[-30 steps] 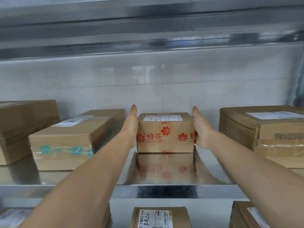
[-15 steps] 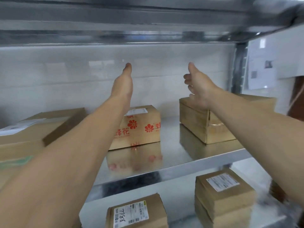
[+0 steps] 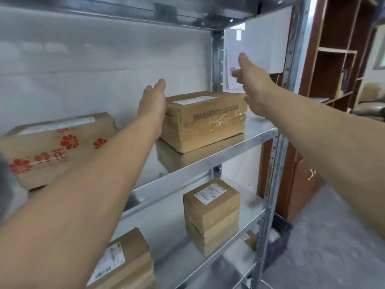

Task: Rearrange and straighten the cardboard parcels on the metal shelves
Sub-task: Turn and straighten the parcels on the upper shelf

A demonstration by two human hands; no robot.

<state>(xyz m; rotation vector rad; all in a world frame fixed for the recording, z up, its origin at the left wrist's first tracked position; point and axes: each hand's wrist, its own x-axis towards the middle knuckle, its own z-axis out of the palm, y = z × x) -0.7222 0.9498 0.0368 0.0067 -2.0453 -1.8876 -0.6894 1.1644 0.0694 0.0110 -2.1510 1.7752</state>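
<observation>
My landmark is the big parcel (image 3: 205, 119) on the upper shelf (image 3: 233, 147), a brown box with a white label on top and clear tape across its front, standing near the right end of the shelf and turned a little so that one corner points toward me. My left hand (image 3: 153, 102) is at the left face of this parcel, flat, with the fingers straight and close together; it seems to touch the upper left edge, but I cannot tell this for sure. My right hand (image 3: 253, 84) is in the air above the right end of the parcel, not touching it, with the thumb up and the fingers apart and slightly curled, holding nothing. To the left of the parcel, well apart from it on the same shelf, stands the flower box (image 3: 56, 146) with red flowers and red characters on its front; my left forearm crosses in front of its right part. Below the parcel, on the lower shelf (image 3: 229, 245), there is a stack (image 3: 211, 215) of two small boxes with a label on the top one. Lower and to the left of the stack stands a labelled box (image 3: 123, 261), partly behind my left arm.
</observation>
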